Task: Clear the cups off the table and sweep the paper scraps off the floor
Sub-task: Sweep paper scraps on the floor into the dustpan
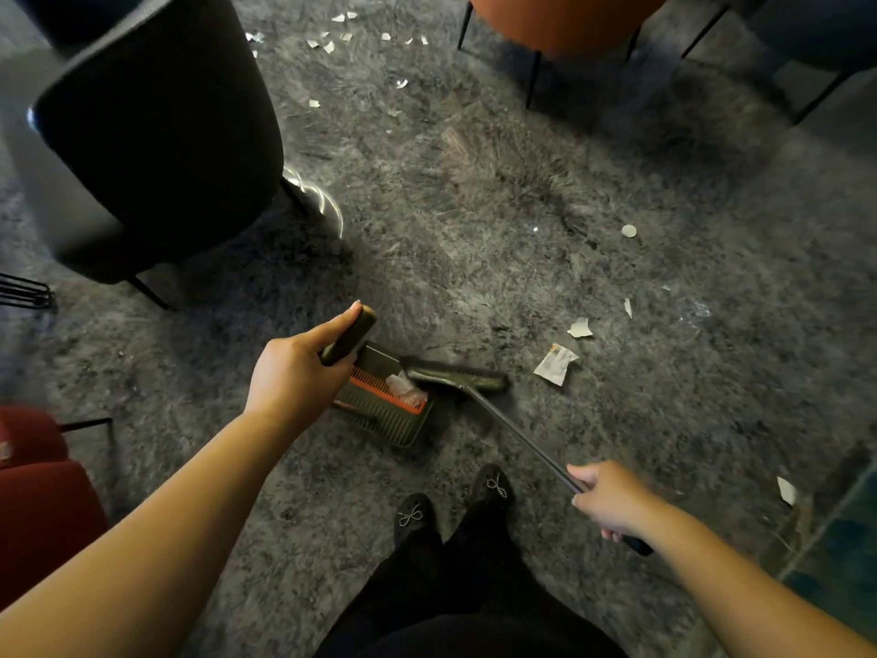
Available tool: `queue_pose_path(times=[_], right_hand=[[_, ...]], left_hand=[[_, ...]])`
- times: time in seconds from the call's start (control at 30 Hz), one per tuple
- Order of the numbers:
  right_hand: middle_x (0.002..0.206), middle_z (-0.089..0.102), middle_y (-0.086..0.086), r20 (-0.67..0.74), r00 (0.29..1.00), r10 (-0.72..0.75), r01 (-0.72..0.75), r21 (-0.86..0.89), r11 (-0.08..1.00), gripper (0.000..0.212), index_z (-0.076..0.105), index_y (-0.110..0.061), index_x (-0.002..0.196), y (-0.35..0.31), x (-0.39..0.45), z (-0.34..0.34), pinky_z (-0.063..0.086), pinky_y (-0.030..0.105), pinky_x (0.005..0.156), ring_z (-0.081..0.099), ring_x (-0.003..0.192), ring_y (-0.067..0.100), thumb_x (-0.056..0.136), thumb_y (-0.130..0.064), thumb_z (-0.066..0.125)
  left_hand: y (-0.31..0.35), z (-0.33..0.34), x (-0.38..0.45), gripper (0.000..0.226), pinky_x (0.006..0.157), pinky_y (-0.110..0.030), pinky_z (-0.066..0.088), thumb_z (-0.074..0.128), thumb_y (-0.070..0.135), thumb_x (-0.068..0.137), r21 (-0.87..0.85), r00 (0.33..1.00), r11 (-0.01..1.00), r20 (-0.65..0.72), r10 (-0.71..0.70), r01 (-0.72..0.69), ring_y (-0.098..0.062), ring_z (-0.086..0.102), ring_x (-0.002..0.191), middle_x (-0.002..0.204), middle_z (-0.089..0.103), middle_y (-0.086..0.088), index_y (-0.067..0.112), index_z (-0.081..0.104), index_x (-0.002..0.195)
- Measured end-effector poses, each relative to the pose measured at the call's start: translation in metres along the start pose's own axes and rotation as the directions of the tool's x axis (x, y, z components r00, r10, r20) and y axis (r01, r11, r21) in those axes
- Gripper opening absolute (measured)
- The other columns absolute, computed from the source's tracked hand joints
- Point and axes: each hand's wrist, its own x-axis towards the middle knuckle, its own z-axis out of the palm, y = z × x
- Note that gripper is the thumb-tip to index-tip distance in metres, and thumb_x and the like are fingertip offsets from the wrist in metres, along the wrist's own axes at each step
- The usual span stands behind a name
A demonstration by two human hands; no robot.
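A shaggy grey carpet is strewn with torn white paper scraps, some near the broom, more far off by the orange chair. The upright handle of an olive ribbed plastic dustpan is grasped by the left hand; crumpled pale scraps are held inside it. The thin metal shaft of the broom is clenched in the right hand, its bristles touching the pan's mouth. No cups are seen.
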Motion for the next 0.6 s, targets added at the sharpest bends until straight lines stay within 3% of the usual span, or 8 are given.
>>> queue_pose_path(times=[0.1,0.23,0.43,0.6], right_hand=[[0.07,0.062,-0.002,0.039,0.999,-0.024,0.022,0.05,0.999,0.055,0.038,-0.023,0.146,0.01,-0.011,0.004,0.042,0.021,0.041,0.052,0.037,0.008,0.094,-0.013,0.054],[0.071,0.062,0.0,0.05,0.999,-0.018,0.012,0.107,0.994,0.055,0.041,-0.025,0.145,0.023,-0.017,0.006,0.041,0.021,0.041,0.052,0.039,0.008,0.094,-0.014,0.056],[0.069,0.062,0.003,-0.013,1.0,-0.015,0.018,0.207,0.978,0.053,0.043,-0.026,0.143,0.038,-0.036,0.016,0.039,0.021,0.041,0.049,0.038,0.01,0.093,-0.013,0.057],[0.067,0.062,0.005,-0.056,0.998,0.014,0.004,0.307,0.952,0.053,0.044,-0.023,0.143,0.059,-0.045,0.013,0.039,0.023,0.04,0.049,0.037,0.01,0.093,-0.011,0.057]], left_hand=[[0.001,0.0,-0.001,0.057,0.065,-0.032,0.054,0.072,0.023,0.083,-0.032,1.0,0.999,-0.017,-0.02,0.019,-0.013,0.06,0.062,0.083,0.064,0.007,0.045,0.051,0.131],[-0.005,0.0,-0.007,0.057,0.058,-0.031,0.053,0.073,0.027,0.082,-0.077,0.998,0.995,-0.019,-0.061,0.059,-0.003,0.052,0.051,0.079,0.064,0.005,0.049,0.051,0.13],[0.001,0.007,-0.01,0.059,0.057,-0.029,0.053,0.071,0.024,0.084,-0.073,0.999,0.997,0.028,-0.03,0.032,-0.004,0.055,0.055,0.083,0.066,0.004,0.055,0.047,0.129],[0.016,0.014,-0.011,0.061,0.062,-0.037,0.057,0.071,0.024,0.083,-0.089,0.998,0.996,0.06,0.006,-0.001,-0.01,0.06,0.056,0.077,0.064,0.013,0.057,0.046,0.128]])
